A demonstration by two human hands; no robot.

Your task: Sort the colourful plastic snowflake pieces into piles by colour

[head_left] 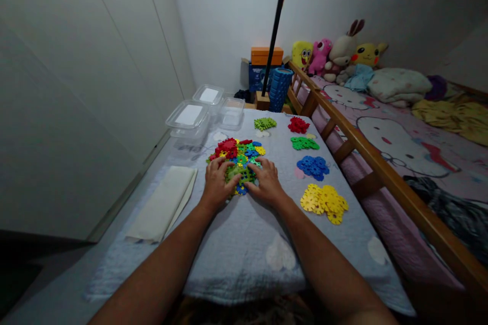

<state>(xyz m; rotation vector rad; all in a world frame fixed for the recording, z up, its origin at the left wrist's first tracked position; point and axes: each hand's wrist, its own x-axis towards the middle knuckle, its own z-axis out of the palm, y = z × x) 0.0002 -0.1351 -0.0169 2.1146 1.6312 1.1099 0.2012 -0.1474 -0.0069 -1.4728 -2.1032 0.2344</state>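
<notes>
Bare forearms (pixel 163 259) enter from six o'clock; I see left hand (pixel 216 183) and right hand (pixel 268 182), fingers spread, flanking multicoloured notched plastic pieces (pixel 241 161).

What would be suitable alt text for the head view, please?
The left hand and right hand touch a multicoloured pile of pieces on a cloth. Single-colour piles lie to the right; a folded sheet and clear boxes, left.

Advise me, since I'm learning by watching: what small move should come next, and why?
Perhaps the right hand should take the yellow piece at the right edge of the mixed-colour heap to the yellow pile: it lies just beyond that hand, and that pile shows only yellow pieces.
</notes>
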